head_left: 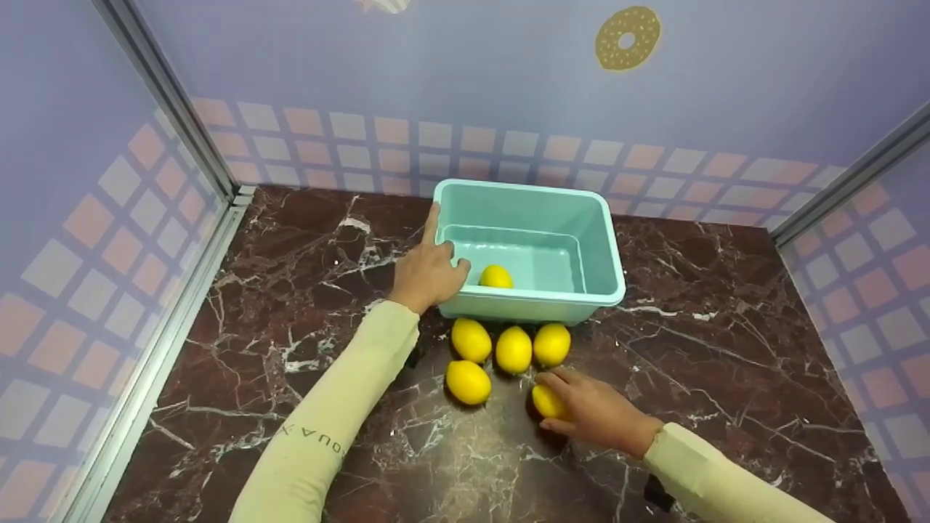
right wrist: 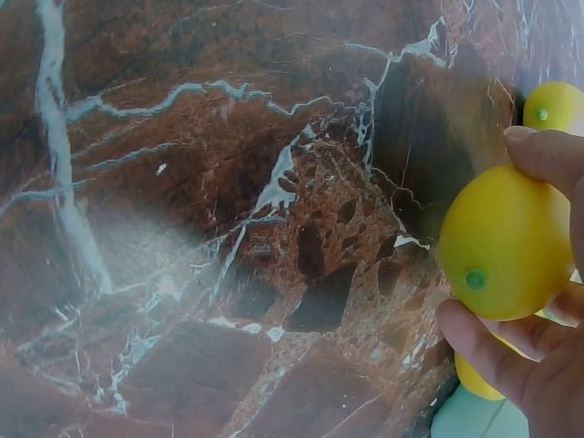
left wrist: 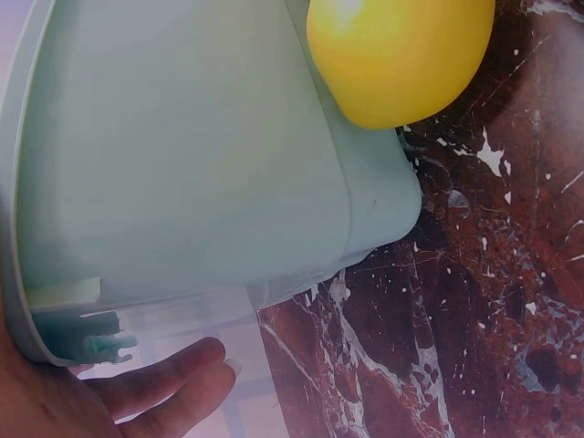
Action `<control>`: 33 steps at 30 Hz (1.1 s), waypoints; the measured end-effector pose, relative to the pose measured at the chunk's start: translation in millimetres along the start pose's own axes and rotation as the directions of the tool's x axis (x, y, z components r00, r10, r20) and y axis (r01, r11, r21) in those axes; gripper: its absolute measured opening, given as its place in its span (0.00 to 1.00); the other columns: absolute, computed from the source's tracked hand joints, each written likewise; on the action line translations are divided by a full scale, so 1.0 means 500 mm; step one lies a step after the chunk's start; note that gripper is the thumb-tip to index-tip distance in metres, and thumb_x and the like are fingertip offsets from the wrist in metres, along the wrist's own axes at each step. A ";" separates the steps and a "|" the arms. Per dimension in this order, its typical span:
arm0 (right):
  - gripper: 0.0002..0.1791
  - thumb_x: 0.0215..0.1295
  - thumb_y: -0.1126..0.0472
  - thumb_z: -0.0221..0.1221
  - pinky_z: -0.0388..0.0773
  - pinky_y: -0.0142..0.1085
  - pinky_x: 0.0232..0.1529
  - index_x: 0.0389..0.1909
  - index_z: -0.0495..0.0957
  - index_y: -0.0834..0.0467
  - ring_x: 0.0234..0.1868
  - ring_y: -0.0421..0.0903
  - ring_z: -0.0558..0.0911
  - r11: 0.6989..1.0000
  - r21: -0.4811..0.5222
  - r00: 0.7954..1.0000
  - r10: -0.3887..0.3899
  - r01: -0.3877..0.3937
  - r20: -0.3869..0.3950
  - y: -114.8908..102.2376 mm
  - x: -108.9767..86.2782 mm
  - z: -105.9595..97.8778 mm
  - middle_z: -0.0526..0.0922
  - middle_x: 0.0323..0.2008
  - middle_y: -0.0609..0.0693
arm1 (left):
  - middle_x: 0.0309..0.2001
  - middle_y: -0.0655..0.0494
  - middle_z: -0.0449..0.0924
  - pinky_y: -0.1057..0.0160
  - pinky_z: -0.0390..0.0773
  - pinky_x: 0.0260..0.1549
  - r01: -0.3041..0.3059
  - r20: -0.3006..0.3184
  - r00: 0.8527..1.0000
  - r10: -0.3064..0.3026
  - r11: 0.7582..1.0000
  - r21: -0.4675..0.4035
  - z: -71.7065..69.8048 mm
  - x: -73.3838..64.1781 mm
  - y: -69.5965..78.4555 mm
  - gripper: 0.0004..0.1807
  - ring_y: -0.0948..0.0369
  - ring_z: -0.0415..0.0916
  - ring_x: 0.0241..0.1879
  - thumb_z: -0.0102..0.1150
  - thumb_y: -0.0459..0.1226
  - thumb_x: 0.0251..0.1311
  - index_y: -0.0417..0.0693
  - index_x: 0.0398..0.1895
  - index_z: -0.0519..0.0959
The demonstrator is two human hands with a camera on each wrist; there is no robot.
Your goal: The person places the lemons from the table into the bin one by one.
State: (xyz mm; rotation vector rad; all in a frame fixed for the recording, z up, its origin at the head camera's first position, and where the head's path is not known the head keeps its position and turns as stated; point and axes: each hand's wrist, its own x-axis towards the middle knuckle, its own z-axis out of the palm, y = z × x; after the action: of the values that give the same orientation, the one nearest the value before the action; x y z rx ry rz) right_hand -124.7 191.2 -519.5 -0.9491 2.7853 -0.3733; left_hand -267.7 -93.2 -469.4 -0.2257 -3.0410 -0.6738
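Note:
A light green plastic bin (head_left: 530, 293) stands on the marble-patterned table, one lemon (head_left: 496, 277) lying inside it. My left hand (head_left: 430, 274) grips the bin's left rim near the front corner, its index finger stretched along the edge and other fingers curled over it. In the left wrist view, fingers (left wrist: 182, 388) show beside the bin's outer wall (left wrist: 182, 164). Between thumb and fingers, my right hand (head_left: 599, 410) holds a lemon (right wrist: 506, 242) low in front of the bin. Its green stem end shows in the right wrist view.
Several more lemons lie before the bin: a row of three along its front wall, with one lemon (head_left: 514, 350) in the middle, and another lemon (head_left: 468, 383) nearer. A tiled-pattern wall (head_left: 349, 145) rises behind, and a metal-framed panel (head_left: 156, 290) borders the table's left.

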 end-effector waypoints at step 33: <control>0.33 0.52 0.44 0.69 0.80 0.33 0.29 0.59 0.73 0.51 0.33 0.44 0.80 0.989 -0.128 0.967 -0.100 0.071 -0.234 -0.001 0.006 -0.052 0.54 0.75 0.55 | 0.79 0.59 0.27 0.57 0.73 0.23 0.010 0.013 1.000 -0.010 1.000 0.001 -0.001 0.000 0.002 0.23 0.55 0.73 0.25 0.43 0.51 0.64 0.47 0.43 0.82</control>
State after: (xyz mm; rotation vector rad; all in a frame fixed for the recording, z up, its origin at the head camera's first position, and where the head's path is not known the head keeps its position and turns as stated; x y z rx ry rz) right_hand -132.9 193.5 -494.6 -1.1239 3.0211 -0.3598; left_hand -267.6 -92.3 -468.6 -0.2160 -3.0567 -0.6742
